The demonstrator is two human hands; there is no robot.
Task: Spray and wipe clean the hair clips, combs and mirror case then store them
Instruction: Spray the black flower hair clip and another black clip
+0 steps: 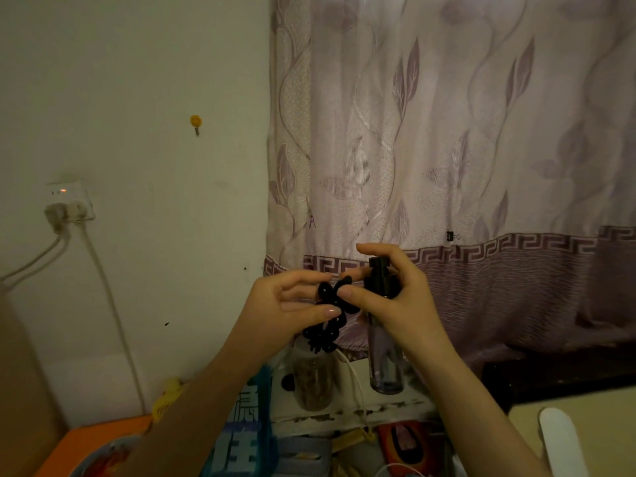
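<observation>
Head view: my left hand [292, 304] pinches a black scalloped plastic hair clip [327, 315] at the nozzle's nine o'clock, presumably for spraying; my right hand [385, 290] wraps a clear cylindrical black-capped spray bottle [384, 352], forefinger poised above the cap.

Both forearms reach up from six o'clock and meet mid-air. The left hand [285, 304] pinches a black hair clip [327, 315] between thumb and fingers. At its three o'clock, the right hand [395, 290] curls round a spray bottle [384, 356], forefinger raised above the top.
</observation>
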